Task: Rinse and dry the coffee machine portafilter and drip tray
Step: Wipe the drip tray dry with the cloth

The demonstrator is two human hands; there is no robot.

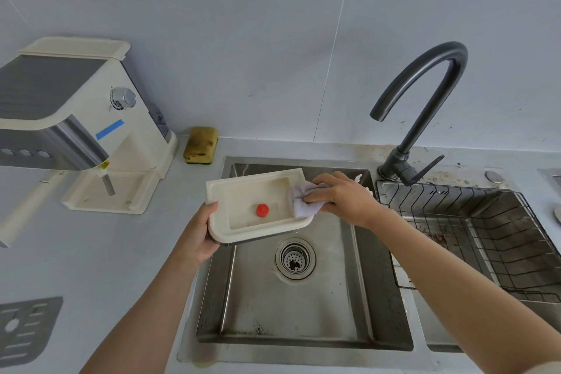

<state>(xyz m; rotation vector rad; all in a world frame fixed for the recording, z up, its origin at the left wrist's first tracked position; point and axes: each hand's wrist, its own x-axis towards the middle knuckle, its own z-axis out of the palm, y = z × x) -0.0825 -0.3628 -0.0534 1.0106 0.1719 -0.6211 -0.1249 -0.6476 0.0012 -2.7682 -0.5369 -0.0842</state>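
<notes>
Cloth (pixel 299 206) bunched in the curled right hand (pixel 343 200) sits at the right end of the drip tray (pixel 243 191), whose long floor, perhaps damp, runs leftward to the gripping left hand (pixel 198 237).

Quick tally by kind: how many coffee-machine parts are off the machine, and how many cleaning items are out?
Coffee-machine parts off the machine: 2 (drip tray, grey grate)
Cleaning items: 2 (cloth, sponge)
Total: 4
</notes>
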